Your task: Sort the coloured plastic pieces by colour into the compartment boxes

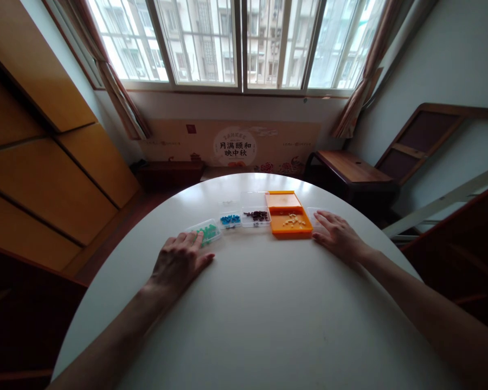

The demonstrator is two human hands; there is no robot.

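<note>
Across the surface (252,303): imo you're at the hands-on-both-ends stage; picking anything up would call for bringing your thumbs in opposite the fingers.
Left hand (177,262): grip loose, fingers draped over the green-piece box (218,231), thumb stretched out beside it.
Green-piece box: slanted long axis, left end nearer you.
Blue-piece box (230,226): next along, long side roughly sideways.
Dark-piece box (262,224): also sideways.
Orange case (278,222): lid (282,199) folded back away from you, tray longest sideways, pale bits (293,221) inside.
Clear box (311,215): partly hidden, can't tell its axis.
Right hand (338,234): grip relaxed, fingers over the clear box.
</note>
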